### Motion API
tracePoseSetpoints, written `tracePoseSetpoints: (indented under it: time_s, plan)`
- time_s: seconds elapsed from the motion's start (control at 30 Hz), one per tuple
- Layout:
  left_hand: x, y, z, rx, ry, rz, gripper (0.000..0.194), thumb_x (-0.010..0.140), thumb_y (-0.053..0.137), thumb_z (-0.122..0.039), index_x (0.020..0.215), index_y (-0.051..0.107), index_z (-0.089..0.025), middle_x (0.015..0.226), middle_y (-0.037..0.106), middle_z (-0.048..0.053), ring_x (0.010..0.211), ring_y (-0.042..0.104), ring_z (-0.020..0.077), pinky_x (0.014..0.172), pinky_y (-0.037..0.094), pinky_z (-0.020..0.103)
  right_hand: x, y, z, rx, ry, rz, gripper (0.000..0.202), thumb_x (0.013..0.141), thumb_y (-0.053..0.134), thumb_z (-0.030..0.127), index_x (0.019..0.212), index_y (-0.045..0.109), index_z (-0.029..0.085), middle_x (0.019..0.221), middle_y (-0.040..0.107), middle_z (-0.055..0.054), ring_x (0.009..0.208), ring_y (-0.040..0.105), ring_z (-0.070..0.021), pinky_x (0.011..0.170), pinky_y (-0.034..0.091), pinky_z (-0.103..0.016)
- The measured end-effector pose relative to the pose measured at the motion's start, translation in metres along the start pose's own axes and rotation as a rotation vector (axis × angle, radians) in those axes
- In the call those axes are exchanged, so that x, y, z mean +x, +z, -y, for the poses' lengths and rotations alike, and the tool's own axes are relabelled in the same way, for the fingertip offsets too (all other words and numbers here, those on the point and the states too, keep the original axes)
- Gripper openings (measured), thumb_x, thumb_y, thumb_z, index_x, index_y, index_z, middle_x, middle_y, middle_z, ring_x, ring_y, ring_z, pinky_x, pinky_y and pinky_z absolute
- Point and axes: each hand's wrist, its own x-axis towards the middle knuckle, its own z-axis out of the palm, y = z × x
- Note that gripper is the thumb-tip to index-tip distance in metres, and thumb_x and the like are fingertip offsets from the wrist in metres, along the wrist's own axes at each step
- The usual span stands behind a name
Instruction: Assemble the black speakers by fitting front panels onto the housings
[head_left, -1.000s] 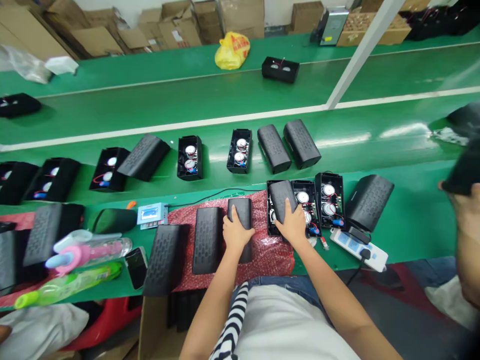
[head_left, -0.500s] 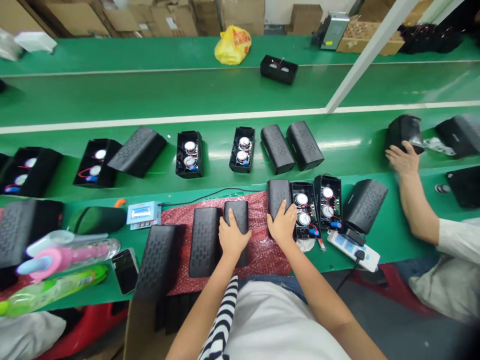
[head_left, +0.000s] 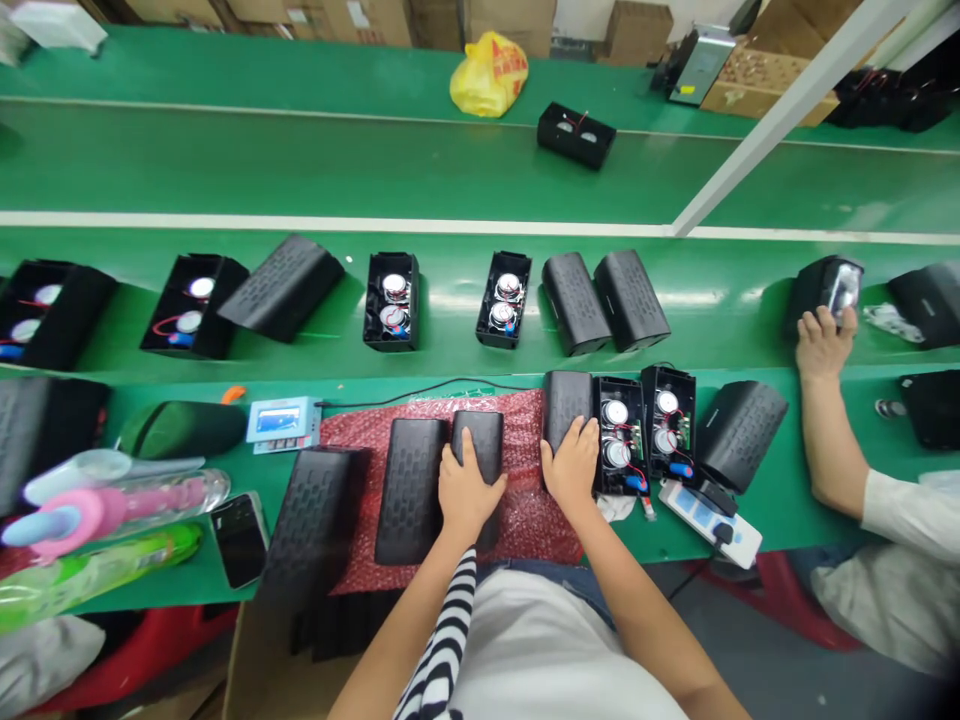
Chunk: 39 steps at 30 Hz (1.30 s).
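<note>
My left hand (head_left: 466,495) lies with spread fingers on a black textured speaker case (head_left: 487,445) on red bubble wrap (head_left: 525,520). Just left of it stands a second black case (head_left: 409,490). My right hand (head_left: 574,465), fingers apart, rests on another black case (head_left: 566,398) at the wrap's right edge. Touching that case on the right is an open housing (head_left: 618,430) with two round drivers, red wires and a blue part. Another open housing (head_left: 667,420) is beside it. Neither hand is wrapped round a case.
On the green bench are a blue meter (head_left: 281,424), a phone (head_left: 240,540), bottles (head_left: 112,570) and a power strip (head_left: 712,520). More cases line the far strip, including an open one (head_left: 391,300). At right, another person's hand (head_left: 825,345) touches a case (head_left: 825,290).
The view has shifted slightly. My two hands stay on the same cases. At the right, the other person's case has turned, and its shiny face now shows.
</note>
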Motion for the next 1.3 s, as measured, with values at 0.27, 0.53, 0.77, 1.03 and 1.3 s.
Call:
tracePoseSetpoints:
  time_s: [0.27,0.53,0.77,1.03,1.3]
  plan:
    - [0.000,0.001,-0.004,0.011,0.014,-0.002,0.102,0.069,0.065,-0.053,0.149,0.013,-0.014,0.142,0.029,0.028,0.126,0.041,0.0394,0.099,0.037,0.046,0.001,0.004,-0.007,0.009,-0.005,-0.009,0.074,0.089,0.042,0.042,0.141,0.021,-0.007,0.144,0.019,-0.037,0.135,0.021,-0.0431,0.104,0.028,-0.055]
    - [-0.002,0.002,-0.002,-0.009,-0.011,0.000,0.101,0.069,0.065,-0.053,0.148,0.016,-0.013,0.141,0.031,0.027,0.124,0.043,0.0380,0.099,0.038,0.044,0.014,-0.004,-0.017,0.019,-0.036,-0.013,0.074,0.087,0.047,0.045,0.139,0.030,-0.005,0.141,0.029,-0.034,0.128,0.030,-0.0428,0.101,0.031,-0.055]
    - [-0.003,0.000,0.000,-0.050,-0.038,0.021,0.103,0.068,0.067,-0.054,0.149,0.014,-0.018,0.144,0.030,0.024,0.128,0.040,0.0371,0.099,0.038,0.046,0.009,-0.005,-0.021,0.051,-0.053,-0.029,0.077,0.085,0.049,0.050,0.139,0.031,-0.003,0.141,0.028,-0.033,0.128,0.029,-0.0408,0.100,0.031,-0.056]
    - [-0.005,0.004,-0.003,-0.018,0.014,-0.019,0.103,0.069,0.066,-0.054,0.149,0.015,-0.011,0.148,0.021,0.028,0.133,0.031,0.0403,0.104,0.033,0.048,0.007,-0.003,-0.019,0.064,-0.063,-0.075,0.076,0.083,0.052,0.051,0.136,0.037,-0.001,0.138,0.033,-0.032,0.124,0.033,-0.0410,0.099,0.032,-0.055]
    - [-0.005,0.002,-0.004,-0.050,0.003,0.017,0.105,0.069,0.066,-0.053,0.149,0.012,-0.013,0.150,0.020,0.026,0.132,0.034,0.0391,0.102,0.035,0.048,0.008,0.002,-0.022,0.137,-0.046,-0.060,0.076,0.081,0.054,0.049,0.137,0.036,0.000,0.140,0.030,-0.032,0.129,0.031,-0.0403,0.100,0.033,-0.055]
